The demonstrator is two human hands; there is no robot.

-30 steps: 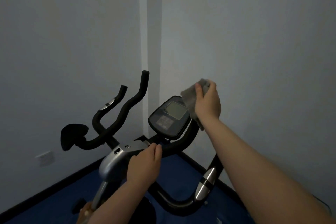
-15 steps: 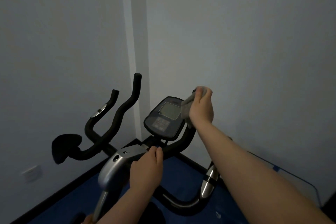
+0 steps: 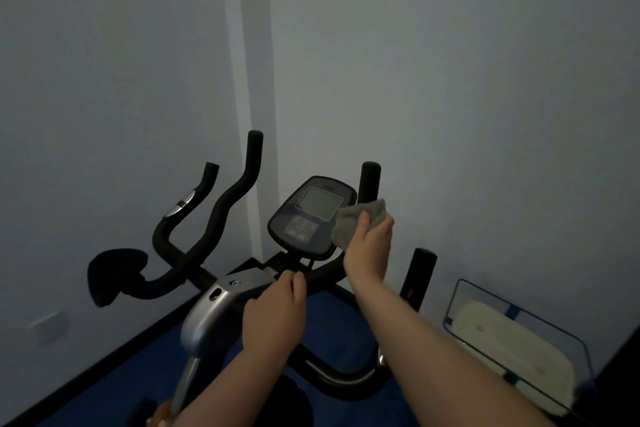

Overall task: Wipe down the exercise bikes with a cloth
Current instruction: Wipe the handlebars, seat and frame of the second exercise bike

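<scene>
Right hand (image 3: 370, 250) raised, cloth (image 3: 360, 221) in grip

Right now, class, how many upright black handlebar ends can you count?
4: the far-left black bar end, the taller black bar end, the black bar end above the grey cloth, and the rightmost black bar end. Others may be hidden.

Right hand (image 3: 369, 250) grips grey cloth (image 3: 360, 221) around the right handlebar upright (image 3: 369, 182), just beside the console (image 3: 311, 215) of the exercise bike (image 3: 214, 308). Left hand (image 3: 273, 315) rests on the horizontal bar below the console, fingers curled over it. Second bike's handlebars (image 3: 221, 204) to the left. Blue floor (image 3: 145, 364); clear bin (image 3: 519, 343) at the right wall.
</scene>
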